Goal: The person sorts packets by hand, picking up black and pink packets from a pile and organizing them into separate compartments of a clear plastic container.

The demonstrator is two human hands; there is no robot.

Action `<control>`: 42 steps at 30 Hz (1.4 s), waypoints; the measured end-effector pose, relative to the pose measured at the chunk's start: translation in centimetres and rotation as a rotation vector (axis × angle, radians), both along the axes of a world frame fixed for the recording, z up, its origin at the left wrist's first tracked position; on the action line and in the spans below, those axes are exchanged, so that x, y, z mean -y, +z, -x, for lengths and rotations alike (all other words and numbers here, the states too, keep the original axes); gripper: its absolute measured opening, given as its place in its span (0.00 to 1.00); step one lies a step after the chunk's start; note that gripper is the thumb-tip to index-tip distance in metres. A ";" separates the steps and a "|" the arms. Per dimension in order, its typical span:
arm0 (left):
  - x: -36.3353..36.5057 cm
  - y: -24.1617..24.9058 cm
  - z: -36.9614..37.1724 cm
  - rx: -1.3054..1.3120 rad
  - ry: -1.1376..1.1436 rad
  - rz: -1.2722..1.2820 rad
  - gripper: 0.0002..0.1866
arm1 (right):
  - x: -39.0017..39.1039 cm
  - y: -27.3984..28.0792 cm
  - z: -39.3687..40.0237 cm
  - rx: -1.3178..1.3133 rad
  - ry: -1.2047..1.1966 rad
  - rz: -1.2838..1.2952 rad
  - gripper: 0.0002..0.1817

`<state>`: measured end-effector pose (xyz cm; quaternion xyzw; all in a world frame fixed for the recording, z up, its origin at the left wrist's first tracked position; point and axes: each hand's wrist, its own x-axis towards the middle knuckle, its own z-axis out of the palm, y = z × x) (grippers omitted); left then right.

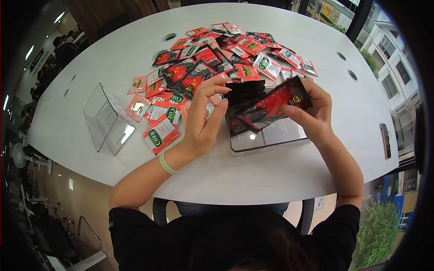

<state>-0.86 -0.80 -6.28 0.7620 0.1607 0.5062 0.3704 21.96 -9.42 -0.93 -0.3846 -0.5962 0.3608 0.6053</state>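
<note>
One large white table (271,180) fills most of the view, its front edge curving close to the person's black-clad torso. Across its middle spreads a loose pile of sachets (181,74), red, pink and black, several overlapping and some marked "Cozy". A clear box (235,145) sits in front of the pile's right side, with black sachets (244,92) standing in its left part, their tops above the rim. Well apart on the left, a clear container (108,119) rests beside the pile.

The right hand (314,117) grasps a black-and-red sachet (273,101), thumb on its face, holding it tilted over the box. The left hand (205,115) is partly curled, its fingertips at the upper edge of the black sachets; whether it pinches one cannot be told. Near the table's right edge lies a narrow dark object (385,141). A pale wristband (166,163) circles the left wrist. Smallest are several round fittings (169,37) set in the tabletop, behind and beside the pile.
</note>
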 end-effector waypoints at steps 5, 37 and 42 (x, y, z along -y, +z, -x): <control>0.2 -0.5 -0.4 0.127 -0.084 0.365 0.11 | -0.3 0.2 -0.3 0.553 0.061 -0.247 0.15; 0.5 1.5 -0.1 -0.192 0.096 -0.275 0.15 | 0.1 0.4 2.7 0.815 -0.101 0.245 0.51; 0.7 1.8 -0.1 -0.200 0.026 -0.086 0.18 | 0.4 0.7 3.1 0.767 -0.162 0.329 0.50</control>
